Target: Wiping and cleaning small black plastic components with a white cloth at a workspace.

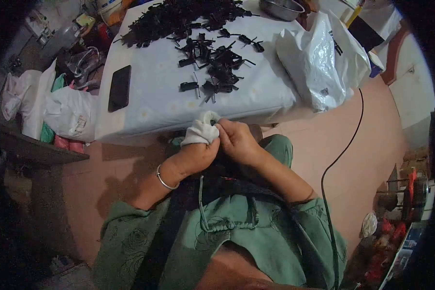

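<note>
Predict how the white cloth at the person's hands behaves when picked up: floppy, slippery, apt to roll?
The white cloth is likely floppy: it bunches in soft folds at the left hand. Its matte surface suggests it won't be very slippery. Rolling seems unlikely, given its loose, irregular outline.

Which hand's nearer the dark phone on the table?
Left. The left hand, partly covered by white cloth, is right of the phone and closer to the body; the right hand is farther right, beside the cloth.
</note>
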`<action>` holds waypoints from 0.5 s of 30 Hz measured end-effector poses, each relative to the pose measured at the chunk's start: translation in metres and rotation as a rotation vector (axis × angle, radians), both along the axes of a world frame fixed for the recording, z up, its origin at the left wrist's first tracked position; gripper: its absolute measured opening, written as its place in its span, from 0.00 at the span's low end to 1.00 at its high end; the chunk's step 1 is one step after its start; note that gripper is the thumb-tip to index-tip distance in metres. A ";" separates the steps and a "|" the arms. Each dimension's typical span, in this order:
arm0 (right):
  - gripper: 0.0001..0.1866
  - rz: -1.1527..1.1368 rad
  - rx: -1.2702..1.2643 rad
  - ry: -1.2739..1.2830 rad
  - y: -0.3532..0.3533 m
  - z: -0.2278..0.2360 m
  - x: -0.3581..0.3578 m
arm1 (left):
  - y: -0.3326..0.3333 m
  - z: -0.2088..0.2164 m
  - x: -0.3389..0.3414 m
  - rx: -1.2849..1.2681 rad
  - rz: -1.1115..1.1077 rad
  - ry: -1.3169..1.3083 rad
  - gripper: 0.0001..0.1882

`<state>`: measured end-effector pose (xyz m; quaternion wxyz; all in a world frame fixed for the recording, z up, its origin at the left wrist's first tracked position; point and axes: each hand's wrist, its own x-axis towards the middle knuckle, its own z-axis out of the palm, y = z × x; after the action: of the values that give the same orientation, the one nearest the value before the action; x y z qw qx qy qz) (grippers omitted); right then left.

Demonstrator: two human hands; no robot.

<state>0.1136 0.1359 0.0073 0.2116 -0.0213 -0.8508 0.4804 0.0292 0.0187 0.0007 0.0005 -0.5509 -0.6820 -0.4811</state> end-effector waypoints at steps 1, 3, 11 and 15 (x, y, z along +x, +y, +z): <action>0.12 -0.035 0.027 0.027 -0.002 -0.002 0.002 | 0.001 0.006 0.002 0.026 -0.010 -0.134 0.09; 0.12 0.042 -0.129 -0.070 0.005 0.001 0.006 | -0.007 0.025 0.002 -0.151 -0.022 -0.328 0.11; 0.12 0.116 -0.072 -0.010 0.005 -0.013 -0.001 | 0.001 0.010 -0.001 -0.082 -0.022 -0.027 0.12; 0.12 0.109 -0.312 0.015 0.005 -0.029 -0.005 | -0.001 0.006 -0.005 -0.185 -0.034 0.122 0.11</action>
<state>0.1090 0.1406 -0.0220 0.1856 -0.0042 -0.7641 0.6178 0.0242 0.0177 0.0064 -0.0169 -0.5883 -0.7128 -0.3814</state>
